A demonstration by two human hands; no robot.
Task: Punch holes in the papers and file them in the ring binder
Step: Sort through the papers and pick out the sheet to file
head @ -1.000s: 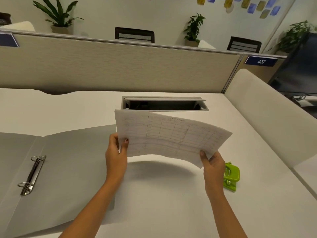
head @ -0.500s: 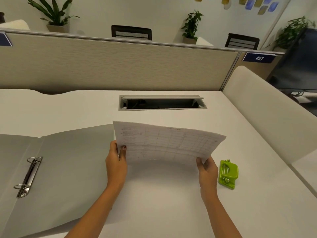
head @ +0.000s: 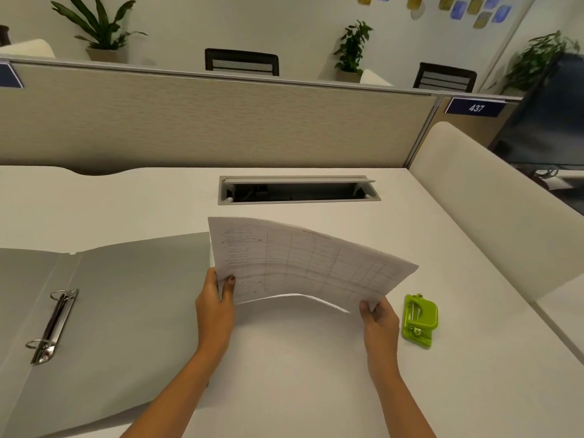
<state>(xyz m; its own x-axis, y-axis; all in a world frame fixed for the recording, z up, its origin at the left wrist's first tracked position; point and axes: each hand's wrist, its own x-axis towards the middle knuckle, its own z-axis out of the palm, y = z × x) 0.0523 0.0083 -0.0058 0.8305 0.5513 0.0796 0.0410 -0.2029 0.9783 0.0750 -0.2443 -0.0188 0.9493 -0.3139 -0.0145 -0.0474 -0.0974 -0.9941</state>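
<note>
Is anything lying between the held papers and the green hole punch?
Nothing visible. The papers, held by the left hand and right hand, hang beside the hole punch, with only bare desk between.

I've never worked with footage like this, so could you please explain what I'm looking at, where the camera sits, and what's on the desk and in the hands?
There is no machine here: a person works with two bare hands. The single view comes from a wide-angle camera worn on the person's head, looking forward and down, which is why the arms enter from the bottom edge and straight lines bend.

The left hand and right hand each pinch a lower corner of the papers, a printed table, held bowed above the white desk, not lying on it.

On the desk, to the left, lies an open grey binder with its two metal rings closed and no pages in it. To the right sits a small green punch, untouched. Behind the papers is an open cable slot, then a beige partition.
</note>
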